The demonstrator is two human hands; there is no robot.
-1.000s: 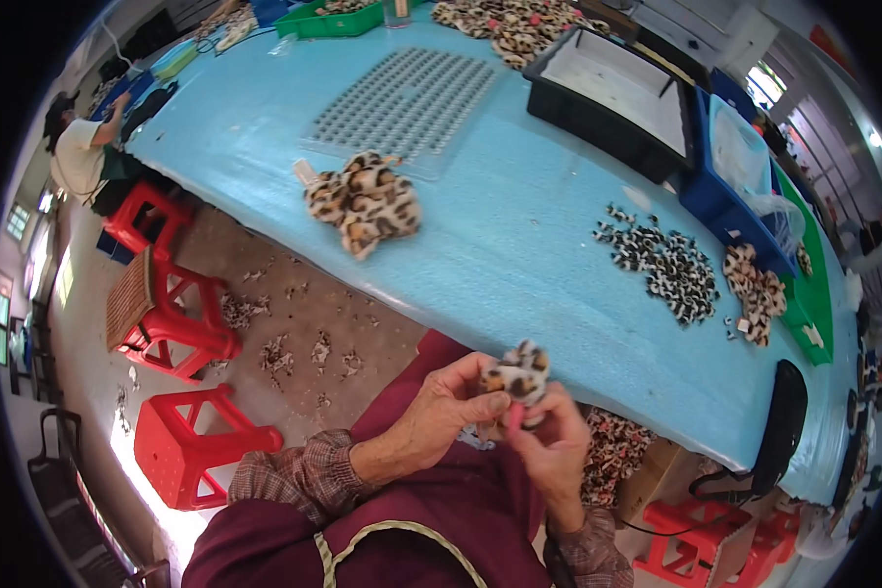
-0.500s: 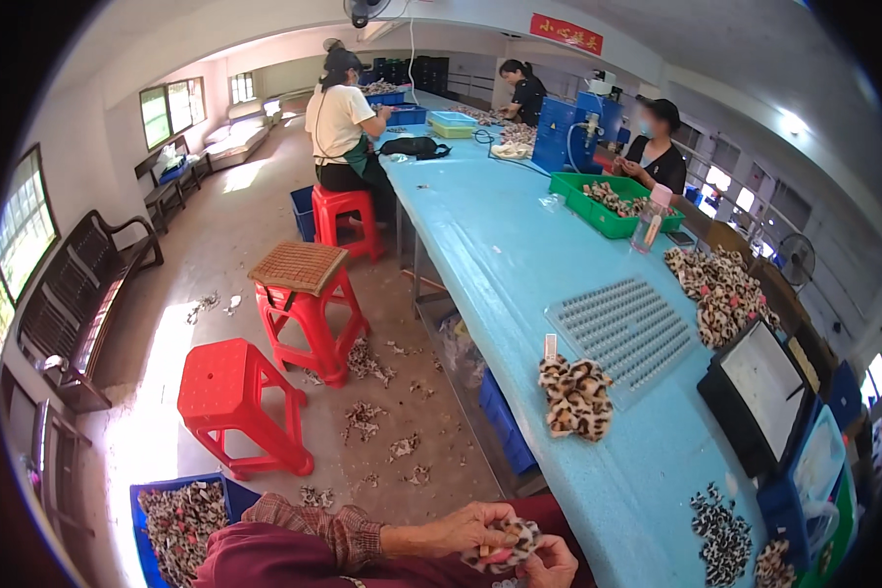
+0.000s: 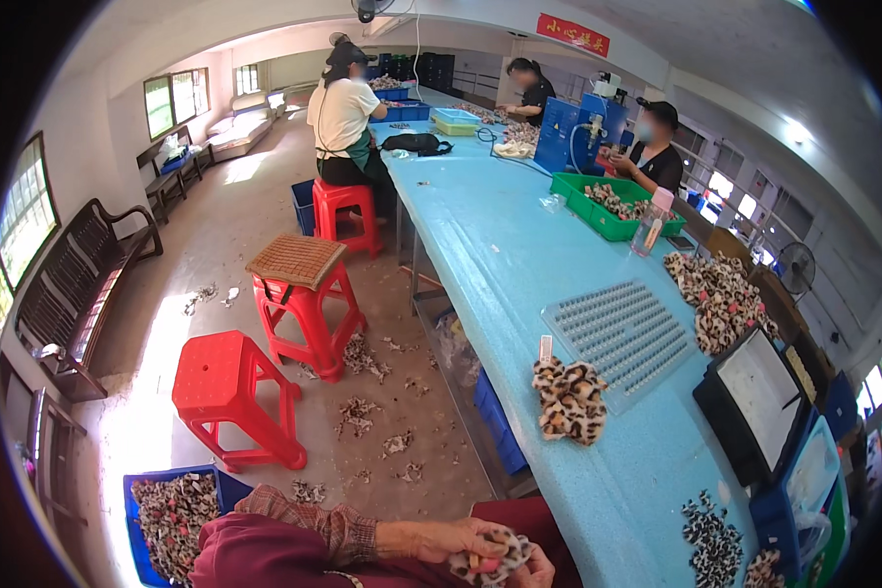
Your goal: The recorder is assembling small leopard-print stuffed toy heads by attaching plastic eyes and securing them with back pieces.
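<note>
Over my lap at the lower edge, a small leopard-print plush piece (image 3: 501, 551) with a pinkish-red patch is held between both hands. My left hand (image 3: 463, 537), reaching in from a plaid cuff, pinches its left side. On the other side my right hand (image 3: 533, 570) grips it, partly cut off by the frame's edge. A larger leopard-print plush piece (image 3: 570, 404) with a white tag lies on the blue table (image 3: 480, 274), beside a clear tray (image 3: 617, 338) of small round parts. To my lower left stands a blue bin (image 3: 227, 487) heaped with similar pieces.
A dark pile of small parts (image 3: 712, 539) and a black box (image 3: 752, 407) lie on the right. Farther off are a plush heap (image 3: 717, 294), a bottle (image 3: 652, 223) and a green crate (image 3: 612, 227). Red stools (image 3: 235, 392) stand left; three people work beyond.
Both hands and the plush piece have shifted slightly left and down in view. The whole scene has shifted a little as well. Both hands keep hold of the piece.
</note>
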